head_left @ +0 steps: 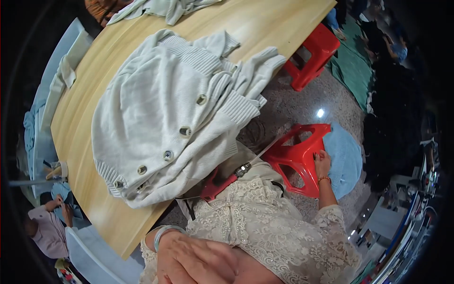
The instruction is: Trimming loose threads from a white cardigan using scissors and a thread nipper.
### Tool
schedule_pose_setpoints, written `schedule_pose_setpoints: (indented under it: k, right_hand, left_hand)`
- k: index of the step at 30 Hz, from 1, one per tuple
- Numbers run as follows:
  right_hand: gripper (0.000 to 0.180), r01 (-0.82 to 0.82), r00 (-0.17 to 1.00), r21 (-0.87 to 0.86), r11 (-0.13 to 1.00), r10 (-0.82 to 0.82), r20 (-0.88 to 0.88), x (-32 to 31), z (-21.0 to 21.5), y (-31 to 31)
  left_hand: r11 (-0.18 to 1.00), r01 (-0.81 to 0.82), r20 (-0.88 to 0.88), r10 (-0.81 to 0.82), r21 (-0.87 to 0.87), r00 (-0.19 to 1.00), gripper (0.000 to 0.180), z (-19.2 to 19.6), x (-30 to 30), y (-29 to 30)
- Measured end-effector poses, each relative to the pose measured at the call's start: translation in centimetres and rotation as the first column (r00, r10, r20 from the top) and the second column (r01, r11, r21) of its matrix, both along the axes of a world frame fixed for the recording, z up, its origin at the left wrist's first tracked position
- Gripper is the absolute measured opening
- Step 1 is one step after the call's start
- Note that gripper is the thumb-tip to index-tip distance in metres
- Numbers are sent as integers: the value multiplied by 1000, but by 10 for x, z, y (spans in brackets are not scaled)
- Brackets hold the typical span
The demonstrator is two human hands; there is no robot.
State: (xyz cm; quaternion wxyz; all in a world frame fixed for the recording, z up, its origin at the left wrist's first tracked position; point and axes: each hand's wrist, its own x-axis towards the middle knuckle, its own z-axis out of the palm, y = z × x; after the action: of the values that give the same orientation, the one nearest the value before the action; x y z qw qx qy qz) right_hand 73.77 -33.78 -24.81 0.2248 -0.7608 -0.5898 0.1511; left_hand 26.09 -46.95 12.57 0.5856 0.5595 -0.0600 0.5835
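Note:
My left hand lies against my upper chest, its fingers laid flat and partly cut off by the lower edge. Off to the right, my right hand is at the edge of a red plastic stool, fingers curled together; a small dark spot shows at the fingertips, too small to name. Light blue knit cloth hangs beside that hand, over the stool's far side. A pale cardigan with large buttons is spread on the wooden table. Across my lap rests a red-handled tool with a metal collar and a thin pale rod.
The wooden table fills the upper left, with another pale garment at its far edge. A second red stool stands by its right side. Green cloth covers floor beyond. At left, another person's hands are near a blue-white panel.

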Motion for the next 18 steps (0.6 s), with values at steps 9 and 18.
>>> schedule_pose_setpoints:
  k: [9, 18]
  right_hand:
    - [16, -773, 525, 159, 614, 761, -382, -217, 172, -10]
    - [53, -932, -217, -263, -249, 965, -144, -323, 186, -54]
  left_hand:
    - [996, -66, 8, 66, 63, 998, 38, -6, -29, -17]
    - [912, -399, 55, 396, 93, 917, 34, -13, -34, -78]
